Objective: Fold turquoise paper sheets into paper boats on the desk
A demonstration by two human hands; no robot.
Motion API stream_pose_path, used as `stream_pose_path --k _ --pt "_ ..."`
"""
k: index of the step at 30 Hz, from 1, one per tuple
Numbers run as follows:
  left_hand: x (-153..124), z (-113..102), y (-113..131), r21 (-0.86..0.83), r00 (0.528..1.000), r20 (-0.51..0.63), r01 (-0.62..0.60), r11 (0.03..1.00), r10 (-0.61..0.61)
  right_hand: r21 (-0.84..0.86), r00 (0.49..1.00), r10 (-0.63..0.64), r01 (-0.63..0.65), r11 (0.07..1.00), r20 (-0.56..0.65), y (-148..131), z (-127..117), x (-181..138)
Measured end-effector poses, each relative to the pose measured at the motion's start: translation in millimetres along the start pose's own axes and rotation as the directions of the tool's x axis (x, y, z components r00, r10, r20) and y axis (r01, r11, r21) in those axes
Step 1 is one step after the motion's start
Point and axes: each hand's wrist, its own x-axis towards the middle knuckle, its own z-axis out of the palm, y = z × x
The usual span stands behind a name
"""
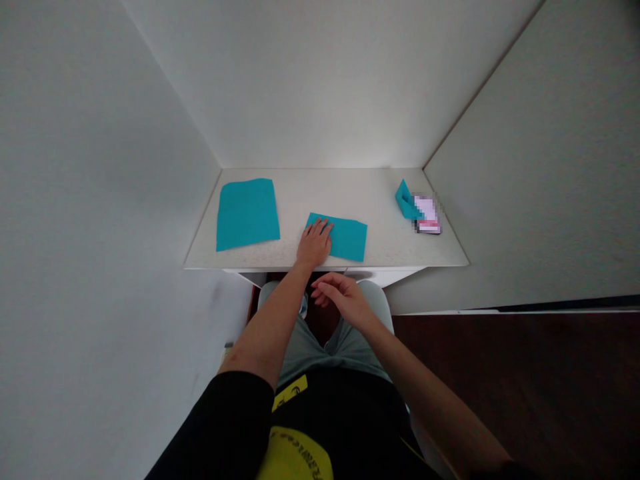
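I have the left hand lying flat, fingers spread and straight, palm down on the left end of the folded teal paper, which sits near the front edge of the white table, about mid-width. It pins the paper rather than gripping it. The right hand hangs over my lap just below the table edge, fingers loosely curled and holding nothing. To my mind the work here is flattening a fold. I would press through the whole palm so the thin sheet cannot skate on the smooth top, then run a fingertip along the crease from the pinned end outward. The paper looks matt, thin and crisp-edged, an oblong lying slightly askew. A larger teal sheet lies flat, well apart to the left. At the far right stands a small folded teal paper figure, pointed and upright, touching a blurred pink-and-white object.
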Motion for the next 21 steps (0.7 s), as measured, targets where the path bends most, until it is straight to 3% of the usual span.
stream_pose_path --k 2,4,6,10,15,21 --pt "1 1 0 0.001 1.000 0.010 -0.001 1.000 0.001 -0.218 0.977 -0.155 0.121 0.968 -0.144 1 -31 5" --pt "1 3 -1 -0.003 1.000 0.011 -0.002 1.000 0.002 -0.512 0.909 -0.344 0.185 0.839 -0.237 5 -70 11" --pt "2 4 -1 -0.010 1.000 0.008 -0.008 1.000 0.008 -0.701 0.880 -0.431 0.177 0.691 -0.202 13 -109 18" --pt "1 1 0 -0.016 1.000 0.020 -0.002 1.000 0.002 -0.883 0.916 -0.400 0.210 0.420 0.027 26 -159 29" --pt "0 -3 0 -0.012 0.999 0.034 -0.002 1.000 0.003 -0.939 0.944 -0.311 0.202 0.277 0.111 29 -165 45" --pt "1 1 -2 -0.031 1.000 0.015 0.000 1.000 0.001 -0.952 0.947 -0.321 0.105 0.289 0.007 27 -155 76"
